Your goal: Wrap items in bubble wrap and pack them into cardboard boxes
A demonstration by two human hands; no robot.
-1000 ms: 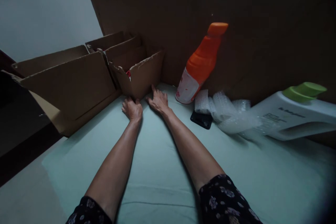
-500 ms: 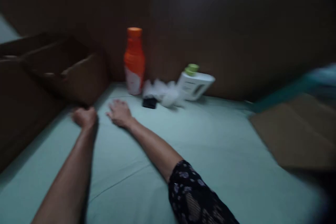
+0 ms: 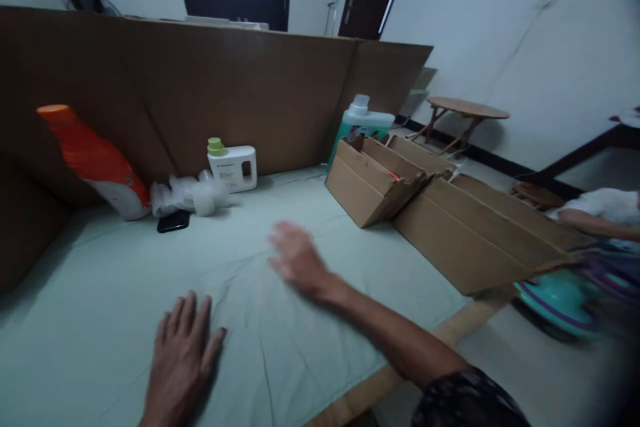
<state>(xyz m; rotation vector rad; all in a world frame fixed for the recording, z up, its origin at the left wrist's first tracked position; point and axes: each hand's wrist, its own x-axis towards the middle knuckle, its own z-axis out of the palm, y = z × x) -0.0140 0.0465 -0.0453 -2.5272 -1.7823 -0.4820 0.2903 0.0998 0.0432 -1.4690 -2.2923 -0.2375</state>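
Observation:
My left hand (image 3: 181, 353) lies flat on the pale green cloth (image 3: 240, 353), fingers stretched out and thumb apart. Over the middle of the cloth is my right hand (image 3: 299, 259), blurred by motion, its fingers spread with nothing in them. Beyond the hands stand an orange and white bottle (image 3: 103, 163) and a white jug (image 3: 233, 168) with a green cap. Between these two lie clear plastic wraps or cups (image 3: 187, 195), too blurred to name surely. A flat black object (image 3: 173, 221), like a phone, lies in front of them.
A cardboard wall (image 3: 250, 93) stands along the back. Open cardboard boxes (image 3: 465, 233) line the right side, with a teal bottle (image 3: 364, 121) behind them. Past the table's edge are a small round wooden table (image 3: 467, 107) and a person's arm (image 3: 597, 219).
The view has swung to the right and up. Both hands have left the left-hand box; my left hand, closed before, is now flat on the cloth. My right hand has moved rightward.

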